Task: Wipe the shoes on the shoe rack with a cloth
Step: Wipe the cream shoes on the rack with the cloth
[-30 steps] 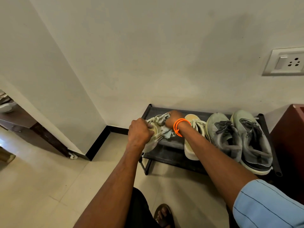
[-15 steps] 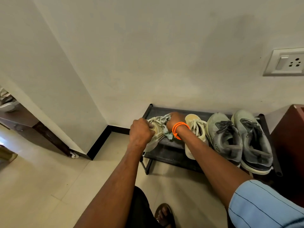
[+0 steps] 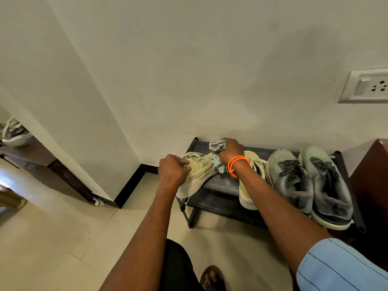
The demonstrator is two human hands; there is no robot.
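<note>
A low black shoe rack [image 3: 220, 183] stands against the wall. My left hand [image 3: 173, 171] grips a pale yellow sneaker [image 3: 199, 175] tilted on its side above the rack's left end. My right hand [image 3: 230, 150], with an orange band at the wrist, clutches a crumpled pale blue-green cloth [image 3: 216, 156] pressed against that sneaker's toe end. Its partner, a second yellow sneaker [image 3: 249, 185], lies on the rack under my right forearm. Two grey-green sneakers [image 3: 294, 179] [image 3: 327, 185] sit on the rack's right half.
A dark red cabinet [image 3: 369, 177] stands right of the rack. A wall socket [image 3: 365, 87] is above it. A wall corner [image 3: 126, 185] juts out on the left, with a dark wooden piece of furniture [image 3: 42, 160] behind it. My sandalled foot [image 3: 212, 278] rests on the tiled floor.
My right hand with the cloth has slid up along the held sneaker towards its toe. The sneaker has turned more onto its side in my left hand.
</note>
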